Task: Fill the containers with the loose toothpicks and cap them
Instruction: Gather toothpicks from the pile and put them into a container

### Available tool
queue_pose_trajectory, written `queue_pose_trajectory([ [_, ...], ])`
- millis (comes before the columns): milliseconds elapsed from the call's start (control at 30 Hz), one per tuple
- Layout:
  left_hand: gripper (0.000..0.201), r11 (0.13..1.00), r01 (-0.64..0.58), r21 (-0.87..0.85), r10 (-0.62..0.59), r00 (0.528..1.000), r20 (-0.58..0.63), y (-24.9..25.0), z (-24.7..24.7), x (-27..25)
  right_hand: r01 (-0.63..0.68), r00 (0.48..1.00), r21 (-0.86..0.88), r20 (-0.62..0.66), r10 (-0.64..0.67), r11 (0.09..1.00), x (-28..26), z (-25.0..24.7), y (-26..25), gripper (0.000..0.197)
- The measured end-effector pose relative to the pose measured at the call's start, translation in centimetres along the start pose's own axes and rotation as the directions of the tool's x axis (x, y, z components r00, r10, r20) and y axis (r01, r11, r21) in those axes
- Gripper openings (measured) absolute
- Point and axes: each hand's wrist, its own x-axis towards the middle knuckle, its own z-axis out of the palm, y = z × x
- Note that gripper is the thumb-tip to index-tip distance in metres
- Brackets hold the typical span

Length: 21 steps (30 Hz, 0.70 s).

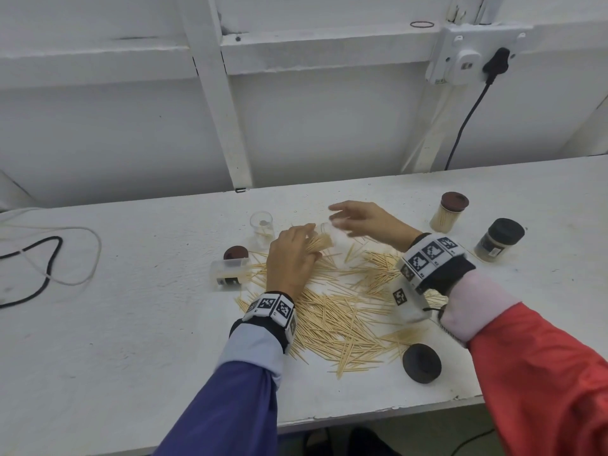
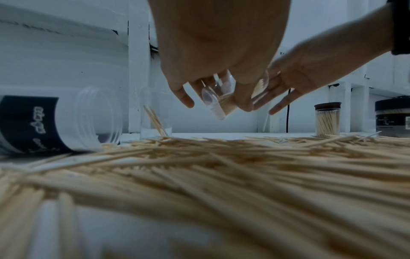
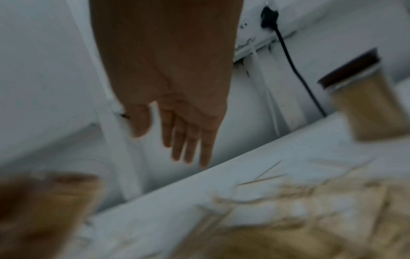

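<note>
My left hand point(image 1: 296, 253) grips a small clear container point(image 1: 330, 232) tilted on its side, with a bundle of toothpicks in it. The left wrist view shows that hand's fingers point(image 2: 241, 98) curled round the container point(image 2: 216, 105) above the pile. My right hand point(image 1: 350, 218) hovers just right of it, blurred, fingers straight and spread, holding nothing point(image 3: 177, 140). Loose toothpicks point(image 1: 339, 311) lie scattered over the white table point(image 1: 131, 324) under both wrists. An upright clear container point(image 1: 262, 229) holds a few toothpicks. Another, with a dark label point(image 1: 230, 276), lies on its side.
A brown lid point(image 1: 235, 252) lies by the fallen container. A brown-capped full container point(image 1: 449, 216) and a black-capped jar point(image 1: 500, 240) stand at the right. A loose black lid point(image 1: 421, 363) sits near the front edge. Cables point(image 1: 49, 258) lie at the left.
</note>
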Motion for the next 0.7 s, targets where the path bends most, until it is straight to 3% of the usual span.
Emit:
queue_pose_trajectory([
  [100, 0.052, 0.999, 0.033, 0.013, -0.034, 0.999, 0.014, -0.1, 0.0, 0.0, -0.14, 0.971, -0.318, -0.229, 0.067, 0.938, 1.4, -2.4, 2.2, 0.041],
  [167, 0.052, 0.999, 0.041, 0.015, -0.042, 0.998, 0.04, -0.1, 0.1, 0.0, -0.294, 0.955, -0.537, -0.198, 0.22, 0.791, 2.1, -3.5, 3.7, 0.046],
  [233, 0.052, 0.999, 0.043, 0.014, -0.044, 0.998, 0.051, -0.1, 0.2, 0.0, -0.351, 0.923, -0.699, -0.146, 0.355, 0.623, 2.3, -3.4, 4.6, 0.046],
  [333, 0.053, 0.999, 0.046, 0.006, -0.046, 0.997, 0.055, -0.2, 0.2, -0.1, -0.275, 0.937, -0.821, -0.113, 0.329, 0.5, 2.4, -3.1, 5.4, 0.034],
  [433, 0.053, 0.999, 0.052, 0.004, -0.053, 0.997, 0.065, -0.3, 0.1, -0.1, -0.256, 0.942, -0.839, -0.105, 0.319, 0.48, 2.6, -3.3, 6.1, 0.029],
  [700, 0.051, 0.998, 0.056, 0.016, -0.057, 0.994, 0.097, -0.4, 0.3, 0.0, -0.102, 0.942, -0.845, 0.087, 0.324, 0.525, -1.1, -1.9, 4.4, 0.026],
])
